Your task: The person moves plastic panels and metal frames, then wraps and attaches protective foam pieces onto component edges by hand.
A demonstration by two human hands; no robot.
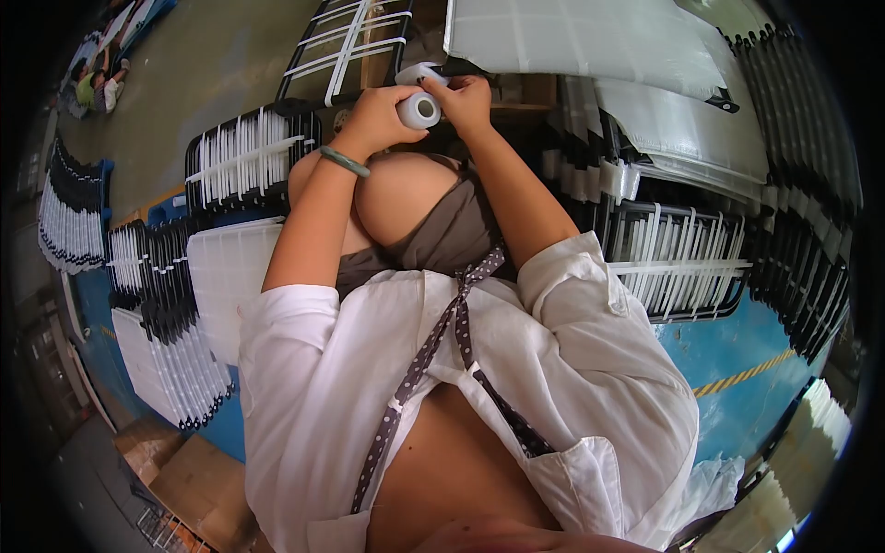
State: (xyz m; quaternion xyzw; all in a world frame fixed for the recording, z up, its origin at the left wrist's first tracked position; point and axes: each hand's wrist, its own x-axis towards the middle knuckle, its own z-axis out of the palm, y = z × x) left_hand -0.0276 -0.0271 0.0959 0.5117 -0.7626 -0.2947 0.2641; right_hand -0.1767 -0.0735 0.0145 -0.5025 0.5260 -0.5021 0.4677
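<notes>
A small white roll of plastic film (pixel 419 111), its hollow core facing me, is held in front of my knees. My left hand (pixel 378 118), with a green bangle on the wrist, is wrapped around the roll from the left. From the right, my right hand (pixel 467 101) closes on the roll's upper side, its thumb and fingers bent. Another white rounded piece (pixel 421 73) shows just beyond the fingers; I cannot tell whether it belongs to the same roll. Just past my hands is a black frame (pixel 343 46) with white straps across it.
A stack of film-wrapped white panels (pixel 581 37) juts in at the upper right. Strapped bundles of black frames stand left (pixel 241 158) and right (pixel 678 263). Cardboard boxes (pixel 198 488) lie at lower left. Other people (pixel 100 88) are far off at upper left.
</notes>
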